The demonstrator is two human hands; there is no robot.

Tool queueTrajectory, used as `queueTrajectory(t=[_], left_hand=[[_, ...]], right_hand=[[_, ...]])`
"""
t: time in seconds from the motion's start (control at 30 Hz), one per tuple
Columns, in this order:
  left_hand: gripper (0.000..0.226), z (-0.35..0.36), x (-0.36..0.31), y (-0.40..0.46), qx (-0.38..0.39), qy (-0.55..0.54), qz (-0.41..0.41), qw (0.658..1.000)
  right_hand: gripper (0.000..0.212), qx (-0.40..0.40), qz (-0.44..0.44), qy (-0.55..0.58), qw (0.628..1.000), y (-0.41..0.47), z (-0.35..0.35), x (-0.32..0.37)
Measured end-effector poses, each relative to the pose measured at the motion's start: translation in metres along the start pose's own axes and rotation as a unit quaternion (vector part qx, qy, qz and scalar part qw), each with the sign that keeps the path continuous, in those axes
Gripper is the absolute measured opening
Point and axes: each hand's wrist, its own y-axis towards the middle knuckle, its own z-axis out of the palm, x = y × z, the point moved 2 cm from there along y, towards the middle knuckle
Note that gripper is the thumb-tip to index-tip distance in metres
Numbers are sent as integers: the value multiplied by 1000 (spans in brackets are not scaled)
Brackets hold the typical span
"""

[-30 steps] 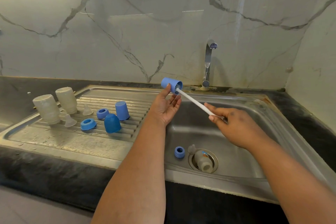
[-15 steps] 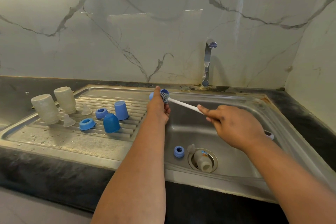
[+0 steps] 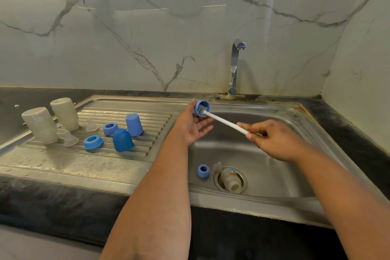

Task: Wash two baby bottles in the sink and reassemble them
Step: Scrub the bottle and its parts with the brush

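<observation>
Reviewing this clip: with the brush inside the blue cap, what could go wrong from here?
1. The left hand holds the blue cap only at its fingertips; a brush push may knock it into the sink.
2. The small bottle covers the drain, so water might pool.

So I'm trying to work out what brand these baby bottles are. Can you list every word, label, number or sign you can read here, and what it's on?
No text can be read anywhere in this view.
The small bottle lying over the sink drain has a red, blue and orange print near its shoulder: too small and blurred to read.
The two upturned bottles on the draining board, the blue caps and the rings: no visible markings.
</observation>
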Motion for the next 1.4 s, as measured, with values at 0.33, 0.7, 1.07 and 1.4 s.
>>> queueTrajectory(t=[0.33, 0.7, 1.07, 1.4], left_hand=[[44, -13, 9, 18, -112, 66, 78, 988], [52, -8, 9, 24, -223, 274, 129, 926], [37, -3, -4, 14, -36, -168, 79, 982], [48, -28, 7, 29, -132, -23, 60, 989]], right_hand=[[37, 82, 52, 69, 993, 12, 28, 17], [41, -38, 6, -162, 986, 5, 21, 12], [35, 125, 146, 338, 921, 3, 28, 18], [35, 0, 106, 74, 992, 6, 5, -26]])
